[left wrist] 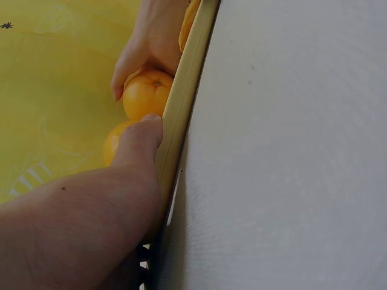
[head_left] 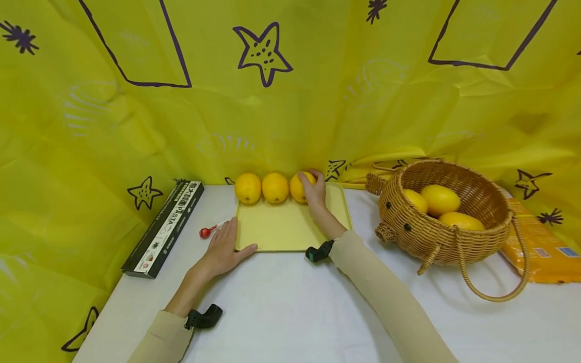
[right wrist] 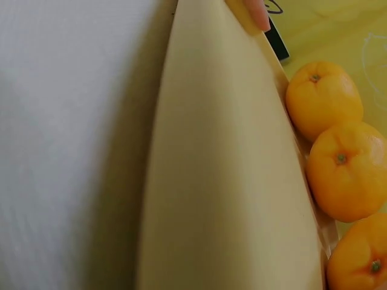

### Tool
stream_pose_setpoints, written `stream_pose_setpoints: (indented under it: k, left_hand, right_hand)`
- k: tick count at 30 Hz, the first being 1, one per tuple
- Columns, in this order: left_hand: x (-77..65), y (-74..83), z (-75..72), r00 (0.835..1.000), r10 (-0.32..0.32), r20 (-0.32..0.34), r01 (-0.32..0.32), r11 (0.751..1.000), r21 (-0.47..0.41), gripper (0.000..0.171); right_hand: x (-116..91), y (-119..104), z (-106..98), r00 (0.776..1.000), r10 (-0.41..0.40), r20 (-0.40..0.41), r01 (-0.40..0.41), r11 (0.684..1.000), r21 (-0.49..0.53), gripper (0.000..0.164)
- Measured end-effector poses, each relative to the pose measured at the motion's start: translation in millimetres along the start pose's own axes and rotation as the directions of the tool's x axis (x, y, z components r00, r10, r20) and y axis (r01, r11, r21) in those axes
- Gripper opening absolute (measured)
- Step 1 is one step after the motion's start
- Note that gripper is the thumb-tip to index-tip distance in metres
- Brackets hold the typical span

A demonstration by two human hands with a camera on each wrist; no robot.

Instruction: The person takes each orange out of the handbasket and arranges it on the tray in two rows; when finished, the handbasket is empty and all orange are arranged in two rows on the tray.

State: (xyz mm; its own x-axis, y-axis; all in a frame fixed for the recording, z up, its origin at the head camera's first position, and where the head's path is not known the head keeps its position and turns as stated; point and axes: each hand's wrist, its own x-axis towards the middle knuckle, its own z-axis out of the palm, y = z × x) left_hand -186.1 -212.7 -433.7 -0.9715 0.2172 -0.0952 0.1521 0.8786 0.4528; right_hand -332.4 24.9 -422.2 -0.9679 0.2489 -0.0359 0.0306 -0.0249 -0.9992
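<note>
Three oranges stand in a row along the far edge of a pale yellow tray (head_left: 277,227): a left orange (head_left: 247,188), a middle orange (head_left: 275,188) and a right orange (head_left: 297,189). My right hand (head_left: 318,194) holds the right orange from its right side, thumb across the front. My left hand (head_left: 222,253) lies at the tray's front left corner, fingers straight along the side and thumb over the front rim. In the left wrist view, the left thumb (left wrist: 141,142) touches the tray rim. A red lollipop (head_left: 206,232) lies just left of the left hand.
To the right stands a wicker pig-shaped basket (head_left: 422,239) with yellow oval fruits (head_left: 439,199) inside. Behind it lies an orange packet (head_left: 540,252). A black pasta box (head_left: 165,229) is at the left. A yellow patterned cloth (head_left: 295,121) hangs behind the white table.
</note>
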Motion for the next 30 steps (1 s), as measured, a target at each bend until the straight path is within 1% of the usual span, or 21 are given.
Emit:
stream_pose_setpoints:
  k: [4, 7, 19, 24, 30]
  left_hand:
    - [-0.3, -1.1, 0.7, 1.0, 0.0, 0.001, 0.0, 1.0, 0.003, 0.102]
    - [-0.2, -1.9, 1.2, 1.0, 0.001, -0.002, -0.001, 1.0, 0.006, 0.102]
    - [0.2, -2.0, 1.1, 1.0, 0.006, 0.001, -0.006, 1.0, 0.005, 0.102]
    - [0.1, -1.9, 1.7, 1.0, 0.007, -0.004, -0.007, 1.0, 0.007, 0.102]
    - [0.6, -1.7, 1.9, 1.0, 0.009, -0.005, -0.009, 1.0, 0.007, 0.102]
  right_hand:
    - [0.1, -0.2, 0.1, 0.999, 0.031, -0.012, -0.031, 0.999, 0.014, 0.05]
    - [0.7, -0.6, 0.3, 0.999, 0.039, -0.008, -0.039, 0.999, 0.008, 0.049]
    - [-0.6, -0.1, -0.2, 0.997, 0.047, 0.06, -0.046, 0.999, -0.022, 0.05]
    - [-2.3, -1.2, 2.2, 0.999, 0.016, 0.036, -0.014, 0.998, -0.055, 0.048]
    - [-3.3, -3.2, 2.9, 0.999, 0.042, -0.009, -0.043, 0.997, -0.07, 0.048]
